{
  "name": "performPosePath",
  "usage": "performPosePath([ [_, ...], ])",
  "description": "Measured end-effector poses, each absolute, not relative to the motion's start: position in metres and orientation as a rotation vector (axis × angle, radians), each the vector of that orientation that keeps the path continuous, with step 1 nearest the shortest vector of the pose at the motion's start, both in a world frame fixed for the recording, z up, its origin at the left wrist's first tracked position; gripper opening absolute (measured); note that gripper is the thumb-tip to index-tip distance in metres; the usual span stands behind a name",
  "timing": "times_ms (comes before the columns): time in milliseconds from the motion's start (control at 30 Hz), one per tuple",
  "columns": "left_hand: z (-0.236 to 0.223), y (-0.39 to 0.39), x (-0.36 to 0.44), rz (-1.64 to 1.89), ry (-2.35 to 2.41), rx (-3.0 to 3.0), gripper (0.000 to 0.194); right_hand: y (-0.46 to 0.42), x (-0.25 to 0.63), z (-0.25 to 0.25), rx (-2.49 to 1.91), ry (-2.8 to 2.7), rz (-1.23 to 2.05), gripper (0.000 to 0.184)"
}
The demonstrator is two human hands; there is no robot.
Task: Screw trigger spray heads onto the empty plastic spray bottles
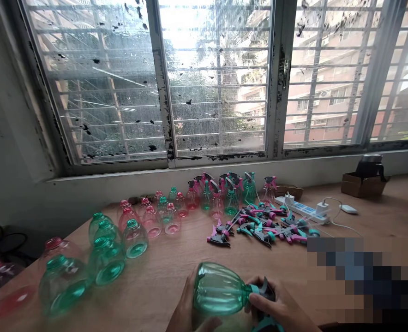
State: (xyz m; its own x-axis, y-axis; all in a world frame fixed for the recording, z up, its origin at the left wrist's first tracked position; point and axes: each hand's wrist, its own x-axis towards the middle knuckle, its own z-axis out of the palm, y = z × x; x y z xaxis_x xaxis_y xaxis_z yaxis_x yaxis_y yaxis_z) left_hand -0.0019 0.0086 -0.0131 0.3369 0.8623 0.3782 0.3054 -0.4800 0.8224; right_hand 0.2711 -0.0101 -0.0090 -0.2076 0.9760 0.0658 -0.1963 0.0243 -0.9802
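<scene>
Left hand (184,306) grips a teal bottle (218,288), right hand (276,306) grips a sprayer (264,290) at its neck (loose sprayers (259,226) at 12 o'clock).

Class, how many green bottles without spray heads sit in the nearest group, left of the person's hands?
5: one nearest, one right of it, one farthest right, one behind, one rearmost; others may be hidden.

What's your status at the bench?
Left hand cradling green plastic spray bottle. Right hand on its trigger sprayer head. Loose sprayer heads lie ahead on wooden table, away from hands.
</scene>
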Motion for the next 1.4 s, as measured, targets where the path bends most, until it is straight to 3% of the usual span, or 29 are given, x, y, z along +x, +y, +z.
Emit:
performPosePath([
  [167,-0.022,0.009,0.000,1.167,1.071,2.019,0.087,-0.010,0.270,-0.009,-0.899,-1.236,1.405,0.045],
  [367,-0.033,0.013,-0.003,1.140,1.047,1.974,0.102,-0.008,0.271,-0.010,-0.913,-1.268,1.374,0.046],
  [667,-0.021,0.008,0.001,1.210,1.076,2.010,0.085,-0.009,0.273,-0.011,-0.942,-1.253,1.345,0.044],
  [867,-0.025,0.010,0.000,1.119,1.025,1.906,0.093,-0.008,0.271,-0.008,-0.910,-1.253,1.315,0.043],
  [1267,-0.026,0.012,0.003,1.239,0.959,1.913,0.068,-0.006,0.272,-0.014,-0.898,-1.254,1.362,0.044],
  [1400,-0.022,0.010,0.002,1.170,0.982,1.850,0.083,-0.008,0.271,-0.013,-0.886,-1.253,1.368,0.043],
])
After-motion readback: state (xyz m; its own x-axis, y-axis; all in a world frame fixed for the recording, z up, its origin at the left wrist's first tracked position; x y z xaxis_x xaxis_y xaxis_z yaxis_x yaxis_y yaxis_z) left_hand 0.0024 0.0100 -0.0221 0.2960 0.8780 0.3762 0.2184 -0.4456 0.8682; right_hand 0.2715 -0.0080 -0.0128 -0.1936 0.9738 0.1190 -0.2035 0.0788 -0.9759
